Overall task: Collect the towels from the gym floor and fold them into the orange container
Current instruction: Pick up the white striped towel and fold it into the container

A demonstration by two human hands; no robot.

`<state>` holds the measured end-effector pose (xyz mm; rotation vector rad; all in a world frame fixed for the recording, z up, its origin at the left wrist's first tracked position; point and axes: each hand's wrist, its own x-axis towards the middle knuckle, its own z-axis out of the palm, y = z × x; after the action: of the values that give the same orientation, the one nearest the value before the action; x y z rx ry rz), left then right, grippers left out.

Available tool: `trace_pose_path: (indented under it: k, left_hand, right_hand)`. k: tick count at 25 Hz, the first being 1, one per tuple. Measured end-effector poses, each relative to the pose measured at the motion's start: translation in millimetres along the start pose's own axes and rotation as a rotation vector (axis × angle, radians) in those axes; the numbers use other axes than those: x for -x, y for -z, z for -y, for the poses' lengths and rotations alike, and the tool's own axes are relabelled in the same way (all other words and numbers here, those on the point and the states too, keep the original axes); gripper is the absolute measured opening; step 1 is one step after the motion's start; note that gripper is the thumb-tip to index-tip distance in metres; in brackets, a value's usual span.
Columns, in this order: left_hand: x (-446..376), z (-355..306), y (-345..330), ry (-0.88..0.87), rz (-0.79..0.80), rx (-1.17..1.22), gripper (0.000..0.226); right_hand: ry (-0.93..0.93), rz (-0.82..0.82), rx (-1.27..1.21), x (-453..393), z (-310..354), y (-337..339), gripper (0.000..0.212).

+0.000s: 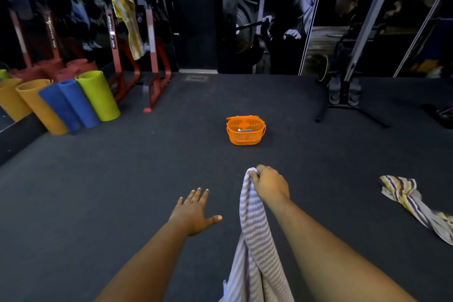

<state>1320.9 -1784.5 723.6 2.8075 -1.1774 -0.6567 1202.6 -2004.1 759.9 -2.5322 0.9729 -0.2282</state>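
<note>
My right hand [269,185] grips the top of a lilac-and-white striped towel [253,235], which hangs down between my forearms to the bottom edge of the view. My left hand [195,211] is stretched forward beside it with fingers spread, holding nothing. An orange mesh basket [245,130] stands on the dark floor ahead of my hands, with a small dark object inside. A crumpled yellow, purple and white striped towel [411,203] lies on the floor at the right. A yellow-and-white striped towel [128,22] hangs on a red rack at the back left.
Rolled mats in orange, blue and green [73,103] lean at the left wall beside a mirror. The red steel rack [152,76] stands behind them. A black equipment stand [345,98] with splayed legs sits back right. Dark gym floor [147,167] spreads between.
</note>
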Motion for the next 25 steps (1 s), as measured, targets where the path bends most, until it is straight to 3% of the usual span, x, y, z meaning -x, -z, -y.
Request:
trace_pose_path:
  k: [5,16,25]
  left_hand:
    - [-143,5,37,0.003,-0.003,-0.013,0.106]
    - [-460,-3,182,-0.068,0.035,-0.045,0.106]
    - [-675,-57,265,0.022,-0.049,-0.047,0.106]
  right_hand:
    - [0.026,-0.06,0.026,-144,-8,-1,0.032]
    - [-0.081,-0.1,0.008,-448,-31,18,0.031]
    - [0.066,-0.07,-0.05,-705,-79,35,0.027]
